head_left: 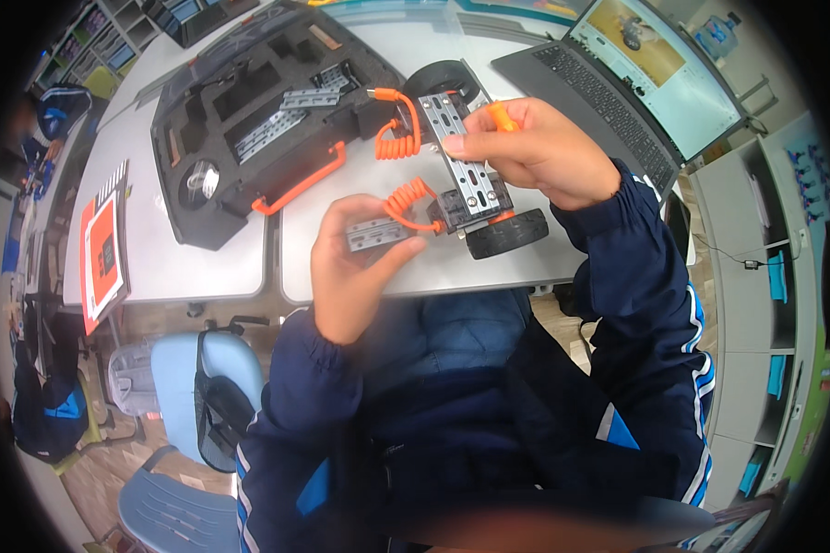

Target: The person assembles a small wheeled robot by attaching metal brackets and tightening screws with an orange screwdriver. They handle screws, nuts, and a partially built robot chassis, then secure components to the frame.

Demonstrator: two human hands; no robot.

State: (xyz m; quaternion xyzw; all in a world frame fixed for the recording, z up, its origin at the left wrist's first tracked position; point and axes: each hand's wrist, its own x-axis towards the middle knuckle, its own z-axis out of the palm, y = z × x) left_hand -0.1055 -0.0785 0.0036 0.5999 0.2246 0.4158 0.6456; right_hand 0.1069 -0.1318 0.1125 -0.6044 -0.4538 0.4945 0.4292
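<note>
Over the table's front edge stands a small wheeled chassis, with a long slotted silver metal beam down its middle. It has a black tire at the near end and another wheel at the far end. Coiled orange cables hang from its left side. My right hand is closed around an orange-handled screwdriver, its thumb against the beam; the tool's tip is hidden. My left hand curls around a short perforated metal plate, close to the lower orange coil.
A black foam-lined case with an orange handle lies at the left, holding several metal plates. An opened laptop stands at the right. An orange-and-white booklet overhangs the table's left edge. Blue chairs stand below.
</note>
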